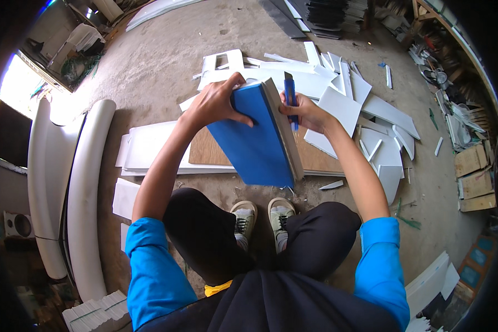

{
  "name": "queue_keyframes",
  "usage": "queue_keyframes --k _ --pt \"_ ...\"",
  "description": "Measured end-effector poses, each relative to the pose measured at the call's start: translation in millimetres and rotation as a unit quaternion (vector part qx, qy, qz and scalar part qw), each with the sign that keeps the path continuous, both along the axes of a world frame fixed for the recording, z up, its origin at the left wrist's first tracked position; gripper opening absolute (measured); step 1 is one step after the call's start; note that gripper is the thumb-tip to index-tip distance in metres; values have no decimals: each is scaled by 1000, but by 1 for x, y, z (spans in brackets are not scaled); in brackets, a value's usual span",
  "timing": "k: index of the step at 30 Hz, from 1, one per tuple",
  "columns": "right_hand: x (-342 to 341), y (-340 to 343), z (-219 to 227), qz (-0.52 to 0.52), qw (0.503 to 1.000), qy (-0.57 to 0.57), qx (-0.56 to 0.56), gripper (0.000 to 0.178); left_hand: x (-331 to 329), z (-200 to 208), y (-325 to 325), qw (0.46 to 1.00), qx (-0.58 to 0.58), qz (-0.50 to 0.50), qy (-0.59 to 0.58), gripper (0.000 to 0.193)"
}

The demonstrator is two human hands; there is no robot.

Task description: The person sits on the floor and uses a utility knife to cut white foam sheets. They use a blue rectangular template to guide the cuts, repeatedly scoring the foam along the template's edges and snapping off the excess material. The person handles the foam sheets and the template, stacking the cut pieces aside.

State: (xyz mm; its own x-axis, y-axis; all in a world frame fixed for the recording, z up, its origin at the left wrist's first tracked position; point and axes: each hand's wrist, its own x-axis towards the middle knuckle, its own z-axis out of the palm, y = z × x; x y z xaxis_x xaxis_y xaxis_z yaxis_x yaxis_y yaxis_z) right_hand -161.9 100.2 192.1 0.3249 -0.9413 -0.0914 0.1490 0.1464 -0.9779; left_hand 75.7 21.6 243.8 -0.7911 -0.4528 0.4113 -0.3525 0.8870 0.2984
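Observation:
My left hand [214, 103] is closed around the upper left edge of a thick rectangular blue-faced board [255, 145], with the thumb spread over its blue face. The board is tilted up in front of my knees, and its pale narrow side faces right. In my right hand [311, 114] is a blue utility knife [290, 98], held upright close beside that pale side. Whether the knife touches the board I cannot tell. Beneath, a brown wooden board [321, 161] lies on the floor, partly hidden by the blue-faced board.
White sheet offcuts [337, 110] are piled beyond and to the right of my hands. A stack of white sheets [155, 145] lies left. Large white rolls [88, 193] stand farther left. Dark stacked sheets [323, 19] sit at the back; cardboard boxes [475, 177] are right.

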Motion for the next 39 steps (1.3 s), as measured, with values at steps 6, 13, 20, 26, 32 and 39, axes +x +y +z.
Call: queue_keyframes --k 6,13,20,26,32,39 --pt "21 -21 21 -126 952 250 -121 48 0 -10 7 992 -86 88 -23 72" --pt "30 -16 -4 -213 942 197 -167 31 2 -42 -2 981 -191 35 0 57" --pt "38 -21 -19 -259 907 266 -198 30 6 -70 -8 978 -179 51 95 57" --pt "10 -32 -25 -388 831 305 -256 36 4 -81 -21 984 -28 126 124 57" --pt "-49 -26 27 -556 714 298 -303 31 56 -126 -66 899 189 339 201 43" --pt "-43 -18 22 -471 807 267 -234 34 36 -114 -70 898 -25 374 230 48"
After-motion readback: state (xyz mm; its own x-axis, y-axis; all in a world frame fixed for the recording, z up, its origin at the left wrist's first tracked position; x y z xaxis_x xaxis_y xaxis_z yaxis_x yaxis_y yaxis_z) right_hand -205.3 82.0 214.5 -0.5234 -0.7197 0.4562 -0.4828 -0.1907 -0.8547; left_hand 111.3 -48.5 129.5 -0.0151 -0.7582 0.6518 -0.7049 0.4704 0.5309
